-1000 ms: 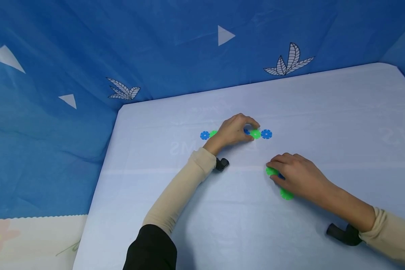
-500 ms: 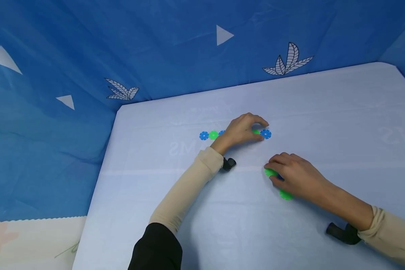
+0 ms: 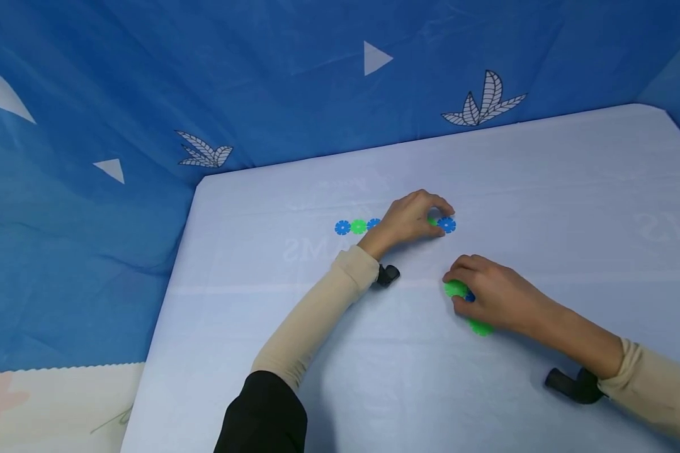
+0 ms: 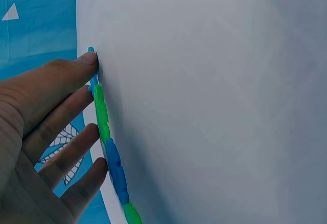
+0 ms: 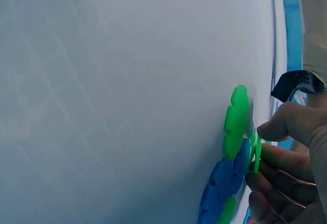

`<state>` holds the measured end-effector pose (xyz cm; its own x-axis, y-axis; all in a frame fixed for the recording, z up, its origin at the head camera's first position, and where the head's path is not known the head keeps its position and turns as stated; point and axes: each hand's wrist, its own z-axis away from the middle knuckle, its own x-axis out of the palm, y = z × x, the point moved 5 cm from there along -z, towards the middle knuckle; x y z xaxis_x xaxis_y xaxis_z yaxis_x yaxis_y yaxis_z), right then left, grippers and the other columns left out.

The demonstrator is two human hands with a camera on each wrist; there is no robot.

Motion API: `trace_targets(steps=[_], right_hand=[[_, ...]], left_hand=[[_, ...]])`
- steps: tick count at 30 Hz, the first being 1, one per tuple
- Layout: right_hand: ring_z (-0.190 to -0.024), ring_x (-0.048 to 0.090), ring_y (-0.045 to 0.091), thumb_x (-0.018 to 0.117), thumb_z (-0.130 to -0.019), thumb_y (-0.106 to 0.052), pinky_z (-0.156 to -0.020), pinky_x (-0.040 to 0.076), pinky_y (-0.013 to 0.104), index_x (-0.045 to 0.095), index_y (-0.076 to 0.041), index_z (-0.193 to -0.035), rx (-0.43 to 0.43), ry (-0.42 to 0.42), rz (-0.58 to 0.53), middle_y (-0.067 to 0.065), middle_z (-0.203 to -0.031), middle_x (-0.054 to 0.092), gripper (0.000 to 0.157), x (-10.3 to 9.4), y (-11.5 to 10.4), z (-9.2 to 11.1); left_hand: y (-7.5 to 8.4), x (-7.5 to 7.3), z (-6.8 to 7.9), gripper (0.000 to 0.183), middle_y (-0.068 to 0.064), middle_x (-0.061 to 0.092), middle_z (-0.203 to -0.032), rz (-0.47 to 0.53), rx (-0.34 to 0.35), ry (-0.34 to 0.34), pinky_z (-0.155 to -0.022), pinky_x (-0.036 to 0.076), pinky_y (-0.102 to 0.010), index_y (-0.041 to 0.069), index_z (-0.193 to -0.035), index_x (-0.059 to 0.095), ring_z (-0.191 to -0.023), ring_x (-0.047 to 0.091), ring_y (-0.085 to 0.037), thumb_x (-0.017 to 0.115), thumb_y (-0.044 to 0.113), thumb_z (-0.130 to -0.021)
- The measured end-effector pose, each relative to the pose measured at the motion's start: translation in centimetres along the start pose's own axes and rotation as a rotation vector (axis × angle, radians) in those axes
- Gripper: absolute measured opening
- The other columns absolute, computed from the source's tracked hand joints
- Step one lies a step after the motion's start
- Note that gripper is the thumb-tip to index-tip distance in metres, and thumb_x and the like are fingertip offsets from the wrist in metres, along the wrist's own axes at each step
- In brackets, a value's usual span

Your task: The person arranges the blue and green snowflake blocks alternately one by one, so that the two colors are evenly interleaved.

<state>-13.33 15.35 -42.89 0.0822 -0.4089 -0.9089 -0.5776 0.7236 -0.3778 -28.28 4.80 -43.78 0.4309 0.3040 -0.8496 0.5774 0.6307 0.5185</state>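
Observation:
A straight row of blue and green notched snowflake discs lies across the table, with a blue disc (image 3: 342, 228) at its left end and a green disc (image 3: 359, 226) beside that. My left hand (image 3: 409, 219) covers the row's middle. Its thumb and index finger pinch the right-end blue disc (image 3: 446, 225); in the left wrist view its other fingers lie along the green disc (image 4: 101, 112). Nearer me, my right hand (image 3: 495, 292) pinches a green disc (image 3: 456, 288) among a second group. A blue disc (image 5: 217, 188) and another green disc (image 3: 481, 327) show there; the palm hides the rest.
The white-covered table (image 3: 249, 314) reaches back to a blue printed curtain (image 3: 317, 82). Black wrist cameras (image 3: 575, 385) stick out from both wrists above the cloth. A flowered pale cloth (image 3: 51, 402) is at the lower left.
My left hand has slid right along the row, from the green disc to the blue one at its end. My right hand stays at its group with only slight shifts.

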Motion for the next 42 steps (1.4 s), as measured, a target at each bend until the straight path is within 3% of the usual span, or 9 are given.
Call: trace_targets(steps=[14,29,42], right_hand=[[-0.091,0.061,0.019,0.079,-0.077,-0.014,-0.077,0.055,0.04,0.074,-0.004,-0.1,0.093,-0.031,-0.051,0.003,-0.1,0.064,0.025,-0.5,1.0,-0.6],[-0.101,0.062,0.03,0.081,-0.078,-0.018,-0.086,0.052,0.051,0.073,-0.003,-0.106,0.199,-0.033,-0.031,0.013,-0.108,0.065,0.032,-1.1,3.6,-1.4],[-0.104,0.06,0.036,0.079,-0.079,-0.016,-0.088,0.05,0.054,0.072,0.0,-0.108,0.246,-0.002,0.002,0.02,-0.113,0.063,0.034,-1.7,5.6,-2.3]], left_hand=[[0.1,0.0,0.0,0.038,0.011,0.068,-0.119,-0.002,0.001,0.014,-0.094,0.044,-0.023,0.02,-0.121,0.071,-0.118,0.051,-0.007,0.08,0.026,-0.084],[0.1,-0.1,0.0,0.037,0.011,0.068,-0.119,0.001,-0.001,0.008,-0.093,0.044,-0.023,0.02,-0.12,0.072,-0.117,0.051,-0.007,0.08,0.025,-0.084],[0.1,-0.1,-0.1,0.038,0.012,0.068,-0.117,-0.02,-0.016,0.0,-0.094,0.044,-0.024,0.021,-0.12,0.072,-0.117,0.051,-0.006,0.08,0.027,-0.084]])
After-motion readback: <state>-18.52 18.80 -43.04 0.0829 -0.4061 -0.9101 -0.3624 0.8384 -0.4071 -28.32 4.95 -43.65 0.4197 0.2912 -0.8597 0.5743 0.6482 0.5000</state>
